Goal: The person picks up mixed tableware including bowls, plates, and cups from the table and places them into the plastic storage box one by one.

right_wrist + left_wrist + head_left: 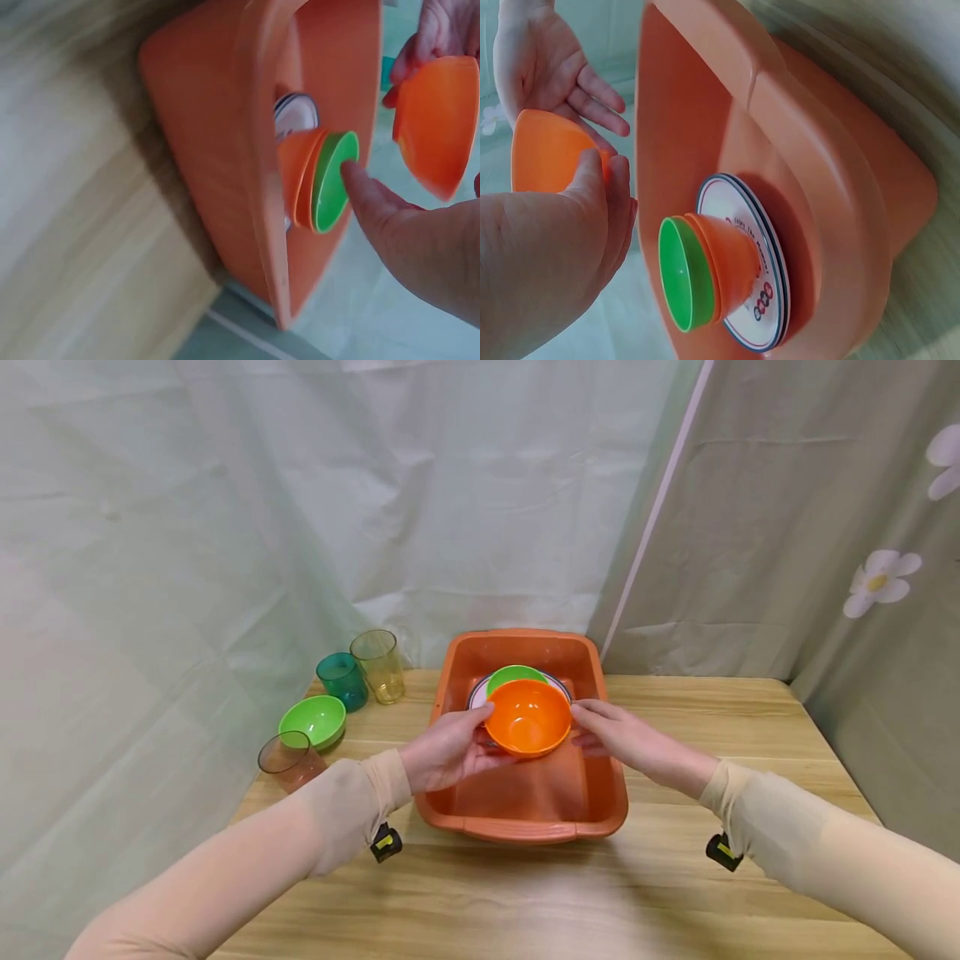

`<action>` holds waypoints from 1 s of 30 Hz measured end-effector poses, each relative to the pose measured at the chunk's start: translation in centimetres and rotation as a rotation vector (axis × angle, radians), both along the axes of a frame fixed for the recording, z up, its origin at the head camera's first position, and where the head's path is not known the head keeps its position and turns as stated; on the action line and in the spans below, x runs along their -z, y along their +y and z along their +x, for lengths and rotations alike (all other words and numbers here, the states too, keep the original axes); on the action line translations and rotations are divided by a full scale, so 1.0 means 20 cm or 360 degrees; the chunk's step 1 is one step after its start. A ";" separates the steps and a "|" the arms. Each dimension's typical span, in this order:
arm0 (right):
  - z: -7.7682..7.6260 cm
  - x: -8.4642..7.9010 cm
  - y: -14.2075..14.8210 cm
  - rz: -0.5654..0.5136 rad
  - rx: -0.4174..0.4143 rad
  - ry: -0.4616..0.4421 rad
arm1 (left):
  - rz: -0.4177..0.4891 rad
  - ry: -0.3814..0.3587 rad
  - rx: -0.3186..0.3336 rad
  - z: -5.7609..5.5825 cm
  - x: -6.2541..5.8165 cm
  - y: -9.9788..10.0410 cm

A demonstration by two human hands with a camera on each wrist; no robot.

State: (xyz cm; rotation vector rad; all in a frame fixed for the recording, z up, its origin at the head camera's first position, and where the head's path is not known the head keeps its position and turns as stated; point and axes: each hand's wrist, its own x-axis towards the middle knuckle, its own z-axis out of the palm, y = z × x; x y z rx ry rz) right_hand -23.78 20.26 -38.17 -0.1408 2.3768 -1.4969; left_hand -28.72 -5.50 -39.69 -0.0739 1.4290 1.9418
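My left hand (450,750) holds an orange bowl (528,720) at its left side, thumb at the rim and fingers beneath. The bowl is tilted with its inside toward the head camera, above a terracotta-coloured basin (517,831). At the bowl's right rim is my right hand (633,739); the left wrist view shows its palm open and fingers extended. Inside the basin, a green bowl (685,274) is nested in orange bowls (739,259). That stack rests on white plates (759,322) with dark rims.
Left of the basin stand a green bowl (315,722), a teal cup (342,681), a yellow clear mug (380,667) and a brownish clear cup (291,762), partly behind the left sleeve. Curtains (480,510) hang behind the wooden table (697,710).
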 end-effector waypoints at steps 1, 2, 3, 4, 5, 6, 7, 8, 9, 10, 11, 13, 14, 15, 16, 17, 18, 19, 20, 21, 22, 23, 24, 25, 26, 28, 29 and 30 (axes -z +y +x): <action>0.01 0.00 0.01 0.0110 -0.0033 0.0073 | -0.0012 0.0005 -0.0007 0.00 0.00 0.00; 0.02 -0.01 0.03 0.0208 -0.0065 0.0145 | -0.0018 0.0007 -0.0011 -0.01 0.00 -0.01; 0.03 -0.01 0.04 0.0295 -0.0093 0.0214 | -0.0023 0.0009 -0.0009 -0.01 0.00 -0.01; 0.04 -0.01 0.05 0.0385 -0.0115 0.0277 | -0.0022 0.0015 -0.0004 -0.01 0.00 -0.01; 0.06 -0.01 0.06 0.0459 -0.0136 0.0337 | -0.0022 0.0017 0.0001 -0.01 0.00 -0.01; 0.07 -0.01 0.07 0.0504 -0.0160 0.0392 | -0.0023 0.0014 0.0005 -0.01 0.00 -0.01; 0.08 -0.01 0.08 0.0554 -0.0180 0.0449 | -0.0024 0.0014 0.0010 -0.01 0.00 -0.01; 0.09 -0.01 0.09 0.0601 -0.0194 0.0496 | -0.0024 0.0019 0.0017 -0.01 0.01 -0.02; 0.10 -0.01 0.10 0.0654 -0.0208 0.0545 | -0.0025 0.0025 0.0022 -0.01 0.01 -0.02; 0.11 -0.01 0.11 0.0707 -0.0218 0.0591 | -0.0025 0.0030 0.0026 -0.02 0.01 -0.02; 0.12 -0.01 0.12 0.0760 -0.0227 0.0637 | -0.0028 0.0029 0.0026 -0.02 0.01 -0.02; 0.14 -0.01 0.14 0.0864 -0.0239 0.0712 | -0.0034 0.0036 0.0024 -0.02 0.01 -0.02; 0.15 -0.01 0.15 0.0911 -0.0240 0.0735 | -0.0034 0.0037 0.0020 -0.03 0.01 -0.02; 0.16 -0.01 0.16 0.0961 -0.0241 0.0755 | -0.0036 0.0032 0.0013 -0.03 0.01 -0.02; 0.16 -0.01 0.17 0.1002 -0.0237 0.0770 | -0.0038 0.0024 0.0006 -0.04 0.01 -0.02; 0.17 -0.02 0.18 0.1033 -0.0238 0.0788 | -0.0040 0.0020 -0.0003 -0.04 0.02 -0.02; 0.18 -0.02 0.18 0.1062 -0.0236 0.0802 | -0.0039 0.0015 -0.0011 -0.04 0.02 -0.02; 0.19 -0.02 0.19 0.1089 -0.0235 0.0819 | -0.0038 0.0014 -0.0015 -0.05 0.02 -0.02; 0.19 -0.02 0.19 0.1117 -0.0238 0.0841 | -0.0039 0.0009 -0.0020 -0.05 0.02 -0.02; 0.20 -0.02 0.20 0.1145 -0.0243 0.0861 | -0.0041 0.0002 -0.0026 -0.05 0.01 -0.02; 0.20 -0.02 0.21 0.1170 -0.0250 0.0885 | -0.0037 -0.0002 -0.0030 -0.05 0.01 -0.02; 0.20 -0.02 0.21 0.1199 -0.0260 0.0911 | -0.0034 -0.0007 -0.0034 -0.06 0.01 -0.02; 0.21 -0.02 0.22 0.1230 -0.0269 0.0930 | -0.0030 -0.0012 -0.0035 -0.06 0.01 -0.02; 0.21 -0.02 0.22 0.1259 -0.0286 0.0958 | -0.0031 -0.0013 -0.0036 -0.06 0.01 -0.03; 0.21 -0.02 0.23 0.1286 -0.0303 0.0983 | -0.0029 -0.0018 -0.0039 -0.06 0.01 -0.03; 0.22 -0.02 0.23 0.1342 -0.0341 0.1035 | -0.0022 -0.0014 -0.0039 -0.06 0.00 -0.03; 0.22 -0.01 0.24 0.1370 -0.0362 0.1063 | -0.0024 -0.0010 -0.0039 -0.06 0.00 -0.03; 0.22 -0.01 0.24 0.1395 -0.0382 0.1086 | -0.0026 -0.0005 -0.0037 -0.06 0.00 -0.03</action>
